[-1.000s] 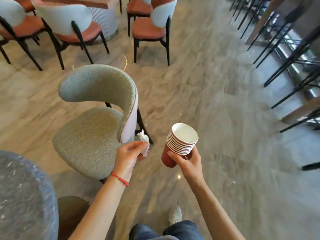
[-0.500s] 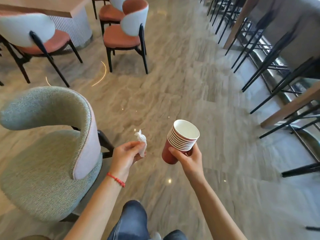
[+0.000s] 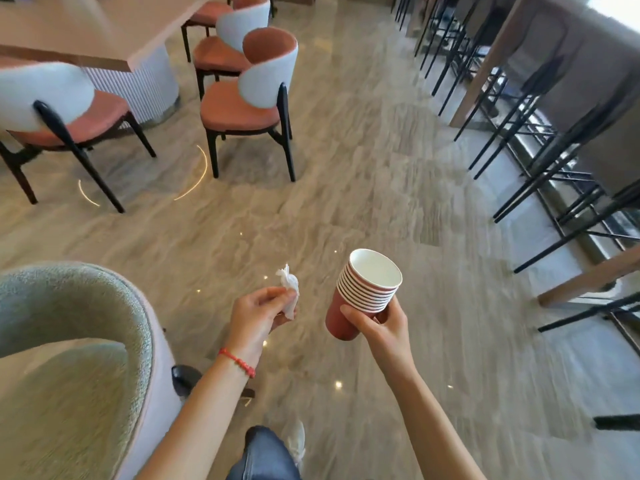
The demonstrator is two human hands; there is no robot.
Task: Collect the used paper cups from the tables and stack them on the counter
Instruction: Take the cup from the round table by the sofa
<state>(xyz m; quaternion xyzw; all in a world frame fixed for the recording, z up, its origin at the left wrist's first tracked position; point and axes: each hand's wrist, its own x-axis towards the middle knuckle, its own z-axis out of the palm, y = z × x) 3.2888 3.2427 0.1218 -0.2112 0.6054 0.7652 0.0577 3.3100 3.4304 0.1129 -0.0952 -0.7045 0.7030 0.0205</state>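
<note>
One stack of nested red paper cups [image 3: 365, 292] is carried in the right hand [image 3: 384, 323], whose fingers [image 3: 356, 315] curl round the lower cups from below and behind. The stack's long axis leans up and away from the wrist, open white mouth uppermost and tipped toward the right. About eight rims show, though the exact count is hard to make out. The left hand [image 3: 256, 315] is just beside it, apart from the cups, its fingers pinching a crumpled white napkin [image 3: 289, 289]. Both hands hang over bare marble floor [image 3: 346, 188], between a green upholstered chair [image 3: 69, 358] at the left and black stool legs [image 3: 540, 157] at the right. No counter surface for the stack is plainly in view, so I judge this a carrying step; the setting-down falls to the right hand, which needs the base lowered flat first.
</note>
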